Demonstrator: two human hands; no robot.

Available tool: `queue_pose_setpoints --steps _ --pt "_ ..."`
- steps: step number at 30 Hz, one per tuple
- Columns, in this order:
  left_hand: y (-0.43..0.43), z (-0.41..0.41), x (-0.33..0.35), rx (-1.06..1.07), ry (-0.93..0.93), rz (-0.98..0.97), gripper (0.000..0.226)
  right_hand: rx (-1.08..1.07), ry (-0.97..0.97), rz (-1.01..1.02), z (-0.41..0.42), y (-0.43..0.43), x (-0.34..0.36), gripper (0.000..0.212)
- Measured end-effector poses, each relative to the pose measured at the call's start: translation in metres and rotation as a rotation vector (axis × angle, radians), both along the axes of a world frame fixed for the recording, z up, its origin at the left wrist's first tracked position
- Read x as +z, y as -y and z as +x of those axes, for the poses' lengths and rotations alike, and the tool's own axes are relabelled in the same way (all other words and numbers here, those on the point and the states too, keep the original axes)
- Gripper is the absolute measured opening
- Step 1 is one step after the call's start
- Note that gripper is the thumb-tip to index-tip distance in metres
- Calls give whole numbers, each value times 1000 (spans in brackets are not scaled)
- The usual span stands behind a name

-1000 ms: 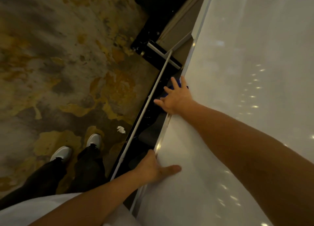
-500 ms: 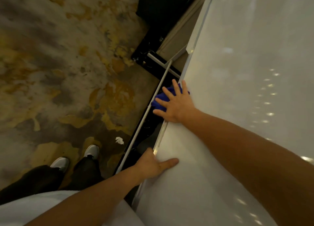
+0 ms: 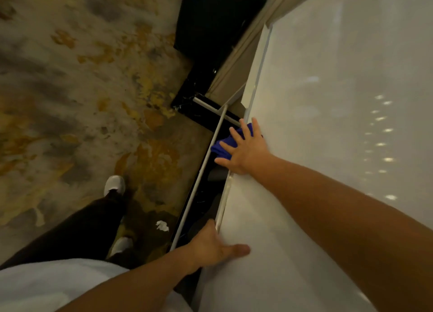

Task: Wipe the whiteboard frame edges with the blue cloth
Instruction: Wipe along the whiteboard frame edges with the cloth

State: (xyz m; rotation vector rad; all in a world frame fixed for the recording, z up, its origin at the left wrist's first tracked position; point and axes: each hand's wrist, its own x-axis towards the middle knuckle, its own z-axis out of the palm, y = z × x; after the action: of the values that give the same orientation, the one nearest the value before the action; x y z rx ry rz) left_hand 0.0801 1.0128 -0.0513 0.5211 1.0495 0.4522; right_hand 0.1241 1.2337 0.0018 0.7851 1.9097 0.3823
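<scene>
The white whiteboard point(image 3: 328, 147) fills the right side, seen from above; its pale metal frame edge point(image 3: 223, 201) runs along its lower left side. My right hand point(image 3: 246, 149) lies flat with fingers spread, pressing the blue cloth point(image 3: 222, 145) against that edge; most of the cloth is hidden under the palm. My left hand point(image 3: 215, 246) grips the frame edge nearer to me, thumb lying on the board's face and fingers hidden behind the edge.
A thin white rail point(image 3: 199, 182) runs parallel below the board over a dark gap. A black cabinet point(image 3: 210, 30) stands beyond. Patterned grey-and-gold carpet point(image 3: 82, 100) holds a scrap of white paper point(image 3: 162, 225). My legs and white shoes point(image 3: 114, 185) stand at left.
My right hand with the cloth has slid a little along the frame edge, and more blue cloth shows under the fingers. One foot has stepped forward. My left hand keeps its grip.
</scene>
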Motion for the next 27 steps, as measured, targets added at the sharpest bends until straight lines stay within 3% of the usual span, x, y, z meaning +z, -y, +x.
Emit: queue_pose_setpoints --steps 2,5,12,17,21,27 --pt "-25 -1 -3 -4 7 10 109 42 -13 -70 2 8 -7 78" --pt "-71 -8 4 107 123 53 52 79 -28 -221 4 39 -12 70" --pt "-153 -18 2 158 139 -107 86 21 15 -80 9 -28 22 69" --pt "-194 -30 -4 53 229 -223 108 4 -3 54 20 -70 45 66" --pt "-243 -39 -15 -41 299 -314 94 -55 21 141 19 -115 48 68" --pt "-318 -67 -29 -277 235 -318 33 -25 8 111 7 -210 27 70"
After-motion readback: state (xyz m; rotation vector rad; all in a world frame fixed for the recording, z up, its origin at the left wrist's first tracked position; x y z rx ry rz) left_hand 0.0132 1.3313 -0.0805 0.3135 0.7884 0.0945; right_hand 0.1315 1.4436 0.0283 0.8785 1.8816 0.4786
